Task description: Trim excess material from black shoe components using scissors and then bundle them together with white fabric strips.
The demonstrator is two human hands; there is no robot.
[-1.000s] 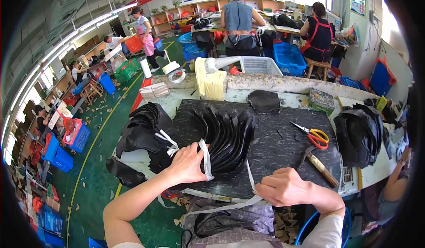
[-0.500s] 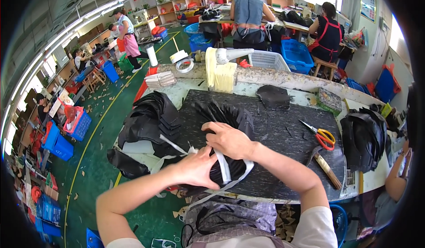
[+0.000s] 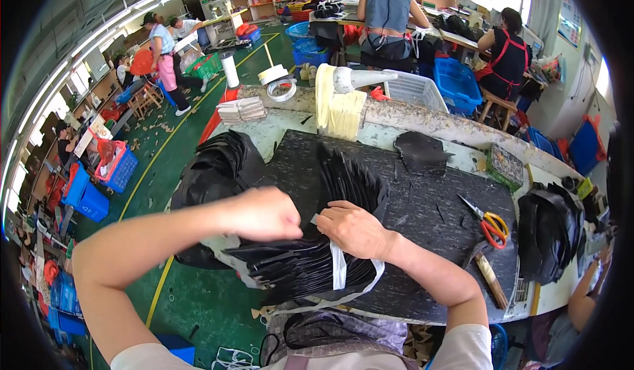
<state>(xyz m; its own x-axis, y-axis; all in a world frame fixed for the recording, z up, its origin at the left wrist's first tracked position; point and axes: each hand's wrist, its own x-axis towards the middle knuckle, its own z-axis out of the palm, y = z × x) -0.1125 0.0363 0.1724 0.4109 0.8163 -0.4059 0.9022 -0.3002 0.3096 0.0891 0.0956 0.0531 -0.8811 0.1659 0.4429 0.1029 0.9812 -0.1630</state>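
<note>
A bundle of thin black leather-like pieces (image 3: 297,264) lies fanned at the near edge of the bench, its far end spreading out beyond my right hand. A white strip (image 3: 339,267) passes across the bundle, and a long tail of it curls round toward the bench edge. My right hand (image 3: 353,228) is closed on the strip on top of the bundle, a short white end showing at its fingertips. My left hand (image 3: 271,215), blurred by motion, is curled into a fist just left of it, above the bundle. What that fist holds, if anything, is hidden.
A black cutting board (image 3: 456,218) carries scissors (image 3: 489,221), a wooden-handled tool (image 3: 490,281) and a black scrap (image 3: 422,152). Black stacks lie left (image 3: 221,165) and right (image 3: 551,231). Behind are a yellow strip bundle (image 3: 340,112) and a grey-white basket (image 3: 416,91). Other people work farther off.
My left hand has come off the bundle, moving up and left and closing into a fist. The bundle's near pieces now show fanned out. My right hand stays on the strip; the view has shifted slightly.
</note>
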